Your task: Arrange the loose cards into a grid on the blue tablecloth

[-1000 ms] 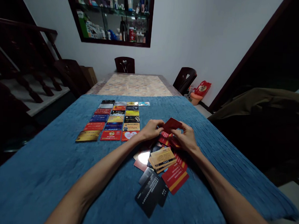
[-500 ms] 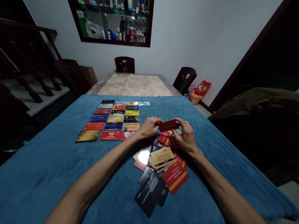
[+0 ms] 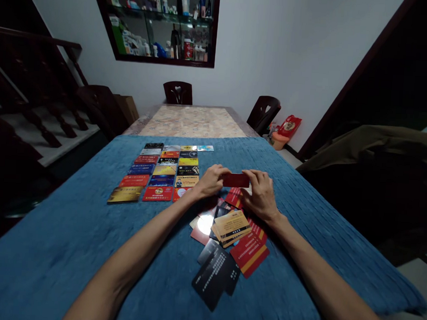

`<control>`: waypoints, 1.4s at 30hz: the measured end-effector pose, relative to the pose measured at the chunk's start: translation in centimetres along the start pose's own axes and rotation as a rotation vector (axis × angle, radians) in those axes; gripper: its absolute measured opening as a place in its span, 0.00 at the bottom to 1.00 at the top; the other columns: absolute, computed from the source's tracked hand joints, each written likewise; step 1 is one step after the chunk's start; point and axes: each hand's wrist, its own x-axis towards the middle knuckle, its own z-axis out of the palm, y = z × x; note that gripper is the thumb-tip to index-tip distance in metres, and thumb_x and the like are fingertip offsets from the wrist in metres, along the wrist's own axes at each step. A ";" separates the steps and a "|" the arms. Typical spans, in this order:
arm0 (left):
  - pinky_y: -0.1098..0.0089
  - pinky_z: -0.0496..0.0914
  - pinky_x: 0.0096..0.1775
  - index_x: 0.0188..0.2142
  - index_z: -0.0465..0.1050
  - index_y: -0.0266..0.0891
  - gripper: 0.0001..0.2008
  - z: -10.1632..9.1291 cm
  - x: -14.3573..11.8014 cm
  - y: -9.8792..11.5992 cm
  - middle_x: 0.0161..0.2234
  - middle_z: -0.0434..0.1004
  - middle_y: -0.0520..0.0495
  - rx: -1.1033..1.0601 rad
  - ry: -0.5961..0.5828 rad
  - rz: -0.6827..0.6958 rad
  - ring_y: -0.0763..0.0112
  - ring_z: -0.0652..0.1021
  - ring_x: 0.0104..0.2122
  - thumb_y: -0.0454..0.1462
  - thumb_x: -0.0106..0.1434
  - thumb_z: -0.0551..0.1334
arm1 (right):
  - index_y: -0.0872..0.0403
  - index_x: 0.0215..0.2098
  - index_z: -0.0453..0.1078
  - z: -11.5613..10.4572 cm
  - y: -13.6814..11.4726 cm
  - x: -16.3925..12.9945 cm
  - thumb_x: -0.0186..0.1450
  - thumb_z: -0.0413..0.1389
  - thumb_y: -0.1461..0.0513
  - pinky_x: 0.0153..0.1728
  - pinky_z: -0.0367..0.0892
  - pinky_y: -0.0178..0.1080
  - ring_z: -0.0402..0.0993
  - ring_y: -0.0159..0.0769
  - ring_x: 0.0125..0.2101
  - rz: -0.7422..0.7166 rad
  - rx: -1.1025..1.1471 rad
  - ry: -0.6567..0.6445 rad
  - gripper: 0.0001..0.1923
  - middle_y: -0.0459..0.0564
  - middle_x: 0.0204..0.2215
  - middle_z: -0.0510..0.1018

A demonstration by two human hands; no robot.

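The left hand [image 3: 212, 180] and right hand [image 3: 262, 192] grip a dark red card [image 3: 236, 180] by its ends, near the card pile [image 3: 233, 227]. Leftward, a tan card [image 3: 187, 181] seems to read "VIP".

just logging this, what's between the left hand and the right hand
A dark red card, held at its ends by the left hand and right hand, in the head view.
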 end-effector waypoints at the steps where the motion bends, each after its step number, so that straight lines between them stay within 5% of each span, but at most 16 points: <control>1: 0.67 0.69 0.45 0.44 0.78 0.35 0.22 0.0 0.0 0.0 0.37 0.75 0.44 -0.008 0.003 0.001 0.64 0.73 0.40 0.24 0.55 0.52 | 0.54 0.59 0.62 0.1 0.0 0.0 0.64 0.52 0.63 0.48 0.60 0.49 0.64 0.51 0.49 -0.010 -0.016 0.009 0.24 0.60 0.51 0.71; 21: 0.66 0.70 0.45 0.45 0.75 0.36 0.18 0.2 0.0 -0.5 0.38 0.74 0.45 -0.070 0.073 0.034 0.65 0.75 0.39 0.26 0.59 0.53 | 0.54 0.56 0.67 0.1 0.6 0.1 0.67 0.55 0.57 0.46 0.60 0.49 0.62 0.50 0.47 -0.167 -0.172 0.134 0.20 0.59 0.48 0.71; 31: 0.60 0.71 0.50 0.49 0.67 0.36 0.19 0.2 -0.7 -0.5 0.44 0.74 0.42 -0.045 0.104 0.094 0.61 0.74 0.45 0.27 0.58 0.57 | 0.56 0.58 0.65 0.2 1.2 0.2 0.65 0.55 0.56 0.45 0.63 0.49 0.64 0.51 0.47 -0.155 -0.067 0.123 0.25 0.61 0.48 0.71; 42: 0.57 0.69 0.55 0.57 0.62 0.34 0.25 -1.8 -2.3 -0.6 0.52 0.66 0.37 0.049 0.066 0.222 0.57 0.71 0.52 0.31 0.60 0.60 | 0.56 0.59 0.66 0.3 1.5 0.2 0.67 0.55 0.53 0.46 0.68 0.51 0.67 0.50 0.45 -0.186 0.089 0.129 0.25 0.61 0.47 0.71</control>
